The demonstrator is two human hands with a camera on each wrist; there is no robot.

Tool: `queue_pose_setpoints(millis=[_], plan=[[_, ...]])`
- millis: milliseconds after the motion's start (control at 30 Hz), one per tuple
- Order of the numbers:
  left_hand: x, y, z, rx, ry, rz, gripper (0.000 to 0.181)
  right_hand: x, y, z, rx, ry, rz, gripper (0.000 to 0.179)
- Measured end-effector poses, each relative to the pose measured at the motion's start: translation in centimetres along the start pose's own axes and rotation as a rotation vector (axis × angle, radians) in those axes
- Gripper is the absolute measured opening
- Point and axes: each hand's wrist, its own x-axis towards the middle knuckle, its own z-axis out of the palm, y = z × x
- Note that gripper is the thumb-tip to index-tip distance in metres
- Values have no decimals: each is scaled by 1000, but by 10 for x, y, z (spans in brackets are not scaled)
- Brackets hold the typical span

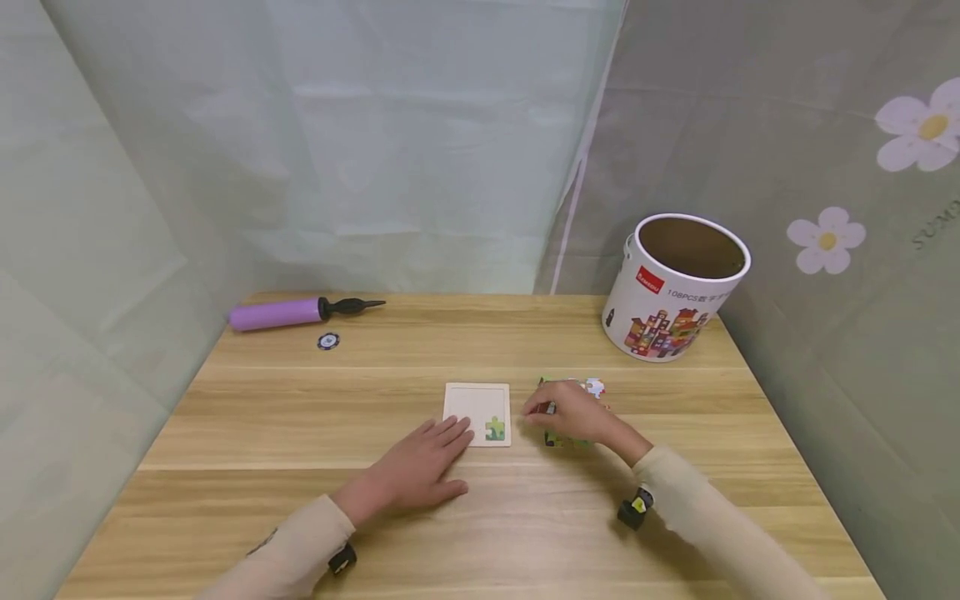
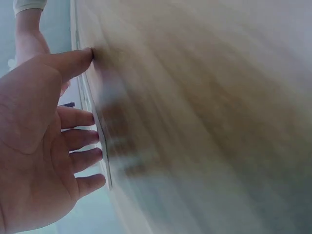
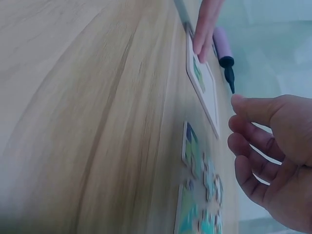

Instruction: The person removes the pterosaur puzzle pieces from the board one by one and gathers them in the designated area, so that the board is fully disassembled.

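A pale square puzzle tray (image 1: 472, 400) lies on the table, with one green jigsaw piece (image 1: 495, 429) in its near right corner. My left hand (image 1: 423, 467) rests its extended fingertips on the tray's near left part; the left wrist view shows them along the tray's edge. Just right of the tray, my right hand (image 1: 573, 411) hovers above several colourful jigsaw pieces (image 3: 195, 151), partly covering them in the head view. Its fingers are loosely bent, the thumb near the index finger, and no piece shows between them in the right wrist view.
A white printed bucket (image 1: 663, 308) stands at the back right of the wooden table (image 1: 337, 408). At the back left lie a purple hand pump (image 1: 281, 314) with a black nozzle and a round chip (image 1: 327, 341). Cloth curtains (image 1: 420, 167) border the table.
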Motion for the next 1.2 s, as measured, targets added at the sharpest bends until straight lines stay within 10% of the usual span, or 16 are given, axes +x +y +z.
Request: queue_pose_setpoints(millis=[833,1200], plan=[[1,-6,4,-37,10,34,75,32,-13,32,-144,-101,12,31],[1,-5,4,-57,4,10,75,32,-9,34,-23,-51,52,13]])
